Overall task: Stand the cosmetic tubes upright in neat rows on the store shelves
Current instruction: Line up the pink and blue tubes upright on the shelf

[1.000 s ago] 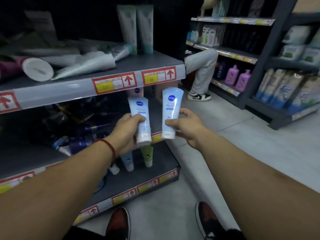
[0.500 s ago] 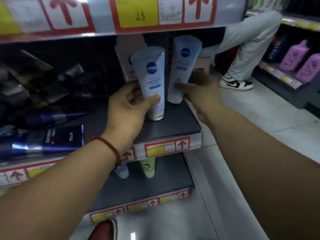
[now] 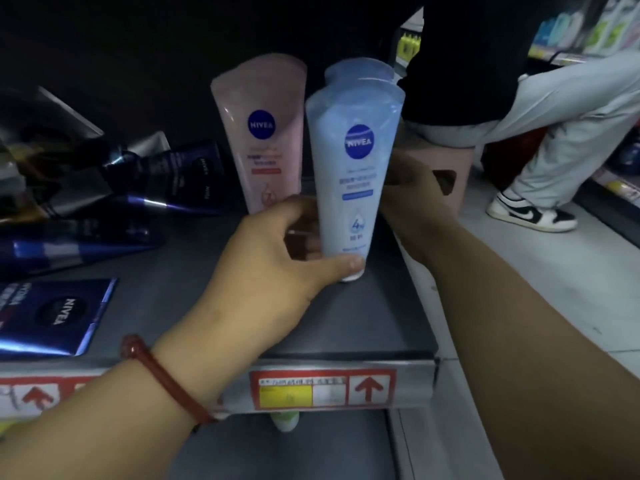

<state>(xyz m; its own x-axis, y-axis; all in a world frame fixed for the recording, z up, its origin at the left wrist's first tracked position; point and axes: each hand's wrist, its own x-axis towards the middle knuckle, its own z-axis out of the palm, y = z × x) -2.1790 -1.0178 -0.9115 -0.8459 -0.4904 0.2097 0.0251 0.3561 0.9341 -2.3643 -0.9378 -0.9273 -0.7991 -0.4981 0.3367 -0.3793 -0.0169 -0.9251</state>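
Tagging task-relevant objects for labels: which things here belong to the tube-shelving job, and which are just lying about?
Job: left hand gripping front blue tube; rear blue tube by right hand; upright pink tube; lying dark-blue tubes; shelf.
Just about: flat dark-blue box, price label, pink stool, a person's sneaker.

front blue tube [image 3: 353, 174]: we bring it from mid-air down onto the shelf [image 3: 346, 323], cap down, just right of the pink tube [image 3: 263, 133], left hand [image 3: 277, 265] now low at its base | rear blue tube [image 3: 360, 69]: now directly behind it | right hand [image 3: 412, 199]: now reaches behind, fingers hidden
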